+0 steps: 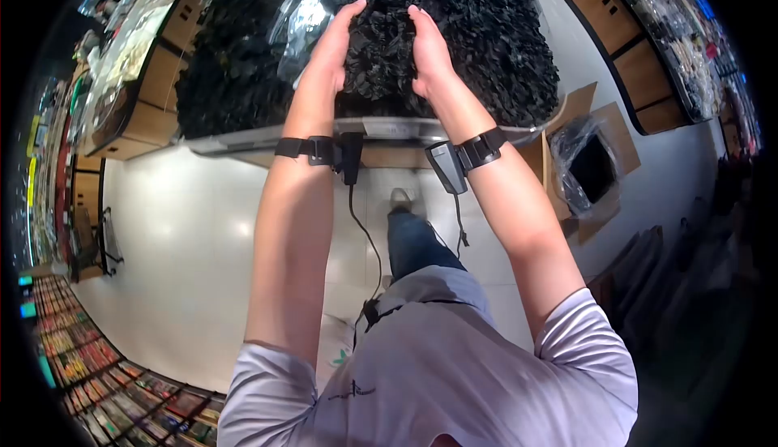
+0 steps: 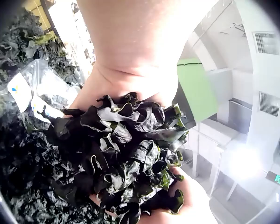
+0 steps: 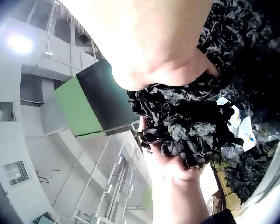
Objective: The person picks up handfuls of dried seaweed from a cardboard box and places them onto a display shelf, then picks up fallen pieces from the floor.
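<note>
Both of my hands reach over a wide heap of black, ruffled leaf-like pieces (image 1: 243, 74). My left hand (image 1: 328, 48) and my right hand (image 1: 432, 48) stand apart, palms turned toward each other, with fingers fairly straight. Between them they carry a clump of the dark ruffled pieces (image 2: 135, 144), some greenish at the edges. In the right wrist view the same clump (image 3: 186, 126) spreads from one palm to the other, hiding most of the fingers. Clear plastic bags with white labels (image 1: 312, 17) lie on the heap beside my left hand.
A pale bin rim (image 1: 275, 141) runs along the near side of the heap, below my forearms. On the floor to the right, an open cardboard box (image 1: 624, 143) has a plastic liner. Wooden cabinets (image 1: 150, 123) and packed shelves (image 1: 89, 358) line the left.
</note>
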Tool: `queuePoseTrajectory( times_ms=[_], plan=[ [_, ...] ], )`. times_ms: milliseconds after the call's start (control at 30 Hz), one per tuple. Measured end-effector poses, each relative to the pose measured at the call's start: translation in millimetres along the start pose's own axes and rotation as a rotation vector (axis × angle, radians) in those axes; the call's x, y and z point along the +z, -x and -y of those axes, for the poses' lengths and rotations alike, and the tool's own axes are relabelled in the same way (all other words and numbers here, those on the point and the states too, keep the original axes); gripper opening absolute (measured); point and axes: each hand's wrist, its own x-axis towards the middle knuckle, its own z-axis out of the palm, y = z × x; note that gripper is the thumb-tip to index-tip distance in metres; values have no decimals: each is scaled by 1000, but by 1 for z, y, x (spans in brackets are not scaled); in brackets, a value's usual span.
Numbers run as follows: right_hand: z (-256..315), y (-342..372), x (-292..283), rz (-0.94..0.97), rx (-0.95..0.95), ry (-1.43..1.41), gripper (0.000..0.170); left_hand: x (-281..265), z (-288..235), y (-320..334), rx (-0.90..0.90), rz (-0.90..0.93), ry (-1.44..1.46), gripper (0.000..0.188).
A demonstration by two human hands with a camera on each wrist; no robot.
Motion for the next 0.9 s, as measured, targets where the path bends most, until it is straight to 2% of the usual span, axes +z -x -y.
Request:
queuePoseTrajectory(
  times_ms=[33, 100, 133, 200, 267, 300, 367, 400, 433, 500, 533, 567, 633, 667, 700, 767, 833, 900],
  plan=[
    [2, -8, 6, -5, -5, -4, 69, -4, -6, -11, -3, 5, -6, 48],
    [5, -32, 21, -81, 6, -84, 43, -17, -18, -46, 28, 0, -28, 48],
    [-9, -71, 5, 22, 18, -37, 68, -27, -24, -68, 10, -5, -30, 48],
    [-32, -126, 0, -104, -63, 17, 64, -38, -37, -111, 10, -11, -17, 46],
    [-31, -141, 5, -199, -124, 78, 58, -55, -43, -156, -65, 40, 7, 43],
    [-37, -153, 5, -219, -132, 80, 56, -67, -42, -176, -43, 79, 3, 41],
    [-57, -176, -1, -216, -193, 127, 55, -79, -39, -200, 13, -97, -102, 41],
    [-71, -186, -6, -248, -210, 274, 59, -87, -34, -212, 119, -168, -246, 46],
    [-82, -197, -12, -273, -227, 420, 64, -99, -31, -224, 104, -159, -252, 46],
    [-74, -191, -5, -333, -170, 633, 66, -123, -30, -245, -49, -365, -719, 51],
    [-73, -190, -4, -353, -146, 722, 64, -137, -24, -259, -16, -397, -857, 54],
    [-62, -186, -3, -370, -155, 717, 64, -143, -27, -268, -12, -380, -868, 54],
    [-43, -169, -7, -166, -220, 1023, 61, -147, -24, -276, 192, -380, -1082, 66],
    [-41, -175, -9, -267, -94, 951, 54, -133, -36, -263, 158, -358, -1110, 64],
    [-37, -175, -16, -233, -147, 1055, 48, -119, -48, -249, 148, -287, -1115, 60],
    [-10, -144, -17, -235, -123, 961, 45, -124, -57, -249, 309, -203, -1242, 58],
    [-2, -117, -35, -280, -284, 925, 40, -135, -58, -241, 402, -238, -1267, 56],
    [19, -57, -40, -320, -198, 711, 35, -130, -68, -217, 422, -236, -1270, 55]
  ],
)
